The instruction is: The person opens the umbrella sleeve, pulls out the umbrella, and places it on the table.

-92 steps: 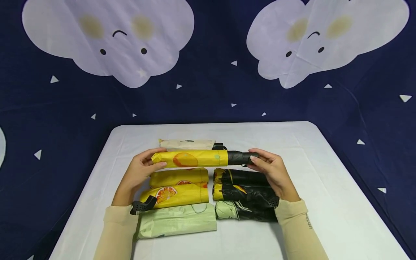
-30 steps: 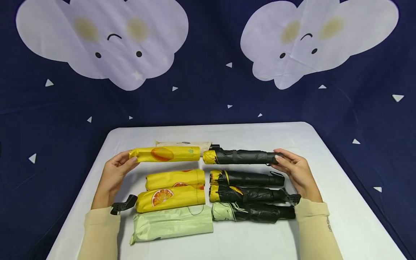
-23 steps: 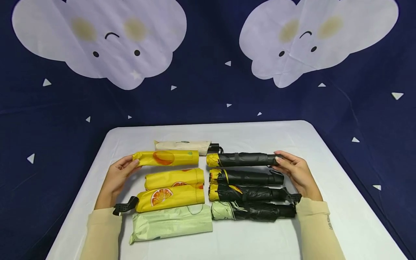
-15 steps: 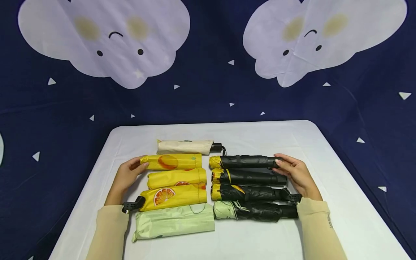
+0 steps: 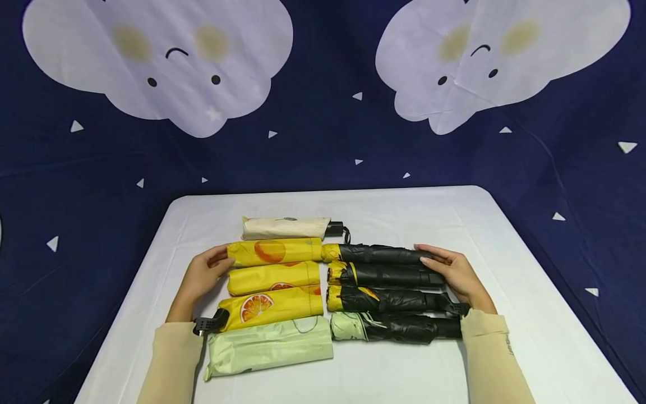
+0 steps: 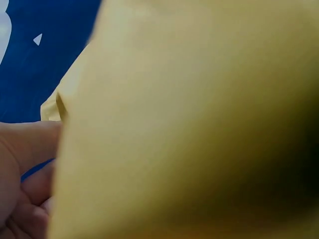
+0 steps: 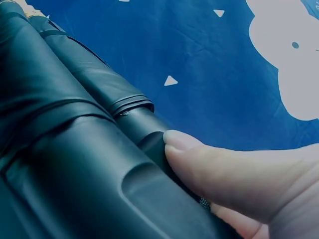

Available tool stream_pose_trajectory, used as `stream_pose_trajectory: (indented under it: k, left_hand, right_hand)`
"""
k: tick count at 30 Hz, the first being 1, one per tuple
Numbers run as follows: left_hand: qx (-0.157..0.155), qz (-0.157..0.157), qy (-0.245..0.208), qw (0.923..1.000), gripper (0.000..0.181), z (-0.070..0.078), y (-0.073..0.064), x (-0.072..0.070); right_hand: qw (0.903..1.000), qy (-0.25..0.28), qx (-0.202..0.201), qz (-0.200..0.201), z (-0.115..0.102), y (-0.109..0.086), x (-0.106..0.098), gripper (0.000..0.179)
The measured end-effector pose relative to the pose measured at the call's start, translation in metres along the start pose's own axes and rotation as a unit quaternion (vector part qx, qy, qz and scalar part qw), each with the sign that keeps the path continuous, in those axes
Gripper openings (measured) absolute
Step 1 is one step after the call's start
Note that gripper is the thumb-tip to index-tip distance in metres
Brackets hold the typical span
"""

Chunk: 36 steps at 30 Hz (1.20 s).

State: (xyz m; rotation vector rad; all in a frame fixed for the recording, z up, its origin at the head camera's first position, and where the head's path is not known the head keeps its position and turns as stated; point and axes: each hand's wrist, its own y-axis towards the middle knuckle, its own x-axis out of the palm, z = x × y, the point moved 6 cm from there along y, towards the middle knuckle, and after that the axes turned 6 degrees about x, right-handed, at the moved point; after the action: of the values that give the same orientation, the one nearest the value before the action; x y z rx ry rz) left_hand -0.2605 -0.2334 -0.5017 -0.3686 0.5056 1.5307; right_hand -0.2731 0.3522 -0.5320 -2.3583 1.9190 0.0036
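In the head view, my left hand grips the left end of a yellow umbrella cover with an orange fruit print. My right hand holds the handle end of a folded black umbrella with a yellow tip, its thumb on the handle in the right wrist view. Cover and umbrella lie end to end, the cover's open end meeting the umbrella's tip. A blurred yellow cover fills most of the left wrist view. My right fingers behind the handle are mostly hidden.
Below lie two yellow citrus covers and a pale green cover, each beside a folded umbrella. A cream-covered umbrella lies behind on the white table. A dark blue cloud-print cloth hangs beyond.
The cover was drawn off the umbrella to the left, and both were lowered to the table. Since half a second ago, cover and umbrella have come together end to end.
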Motion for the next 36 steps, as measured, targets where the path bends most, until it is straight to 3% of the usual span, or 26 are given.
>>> stream_pose_trajectory:
  k: [5,9,12,16,19,21,24,28,32,36]
  left_hand:
    - [0.026,0.005,0.052,0.9983,0.045,0.006,-0.001,-0.001]
    - [0.055,0.01,0.089,0.9945,0.046,0.011,0.0,-0.008]
    - [0.055,0.0,0.098,0.9937,0.049,0.013,0.0,-0.017]
    - [0.033,-0.012,0.112,0.9931,0.053,0.016,-0.002,-0.031]
    - [0.027,-0.005,0.118,0.9927,0.056,0.023,0.0,-0.042]
    - [0.027,0.001,0.118,0.9927,0.058,0.031,0.006,-0.046]
    - [0.024,0.002,0.108,0.9938,0.062,0.044,0.019,-0.047]
    - [0.01,-0.018,0.085,0.9961,0.064,0.06,0.043,-0.035]
    - [-0.032,-0.048,0.075,0.9955,0.064,0.063,0.067,-0.015]
    - [-0.091,-0.062,0.089,0.9899,0.068,0.056,0.078,0.001]
  right_hand:
    - [0.9966,-0.081,-0.013,0.009,-0.008,-0.004,0.0,0.052]
    - [0.9866,-0.162,-0.021,0.006,-0.017,-0.009,0.001,0.051]
    - [0.9792,-0.203,-0.008,0.003,-0.026,-0.015,-0.001,0.053]
    - [0.9607,-0.277,0.015,0.017,-0.046,-0.023,-0.004,0.056]
    - [0.9434,-0.329,0.01,0.041,-0.069,-0.023,0.0,0.056]
    - [0.9368,-0.346,0.003,0.051,-0.086,-0.019,0.01,0.056]
    - [0.9383,-0.343,-0.019,0.038,-0.109,-0.001,0.041,0.054]
    - [0.9473,-0.318,-0.035,0.0,-0.123,0.036,0.095,0.05]
    - [0.9594,-0.281,-0.006,-0.015,-0.113,0.076,0.139,0.05]
    - [0.9644,-0.261,0.026,0.031,-0.095,0.103,0.158,0.05]
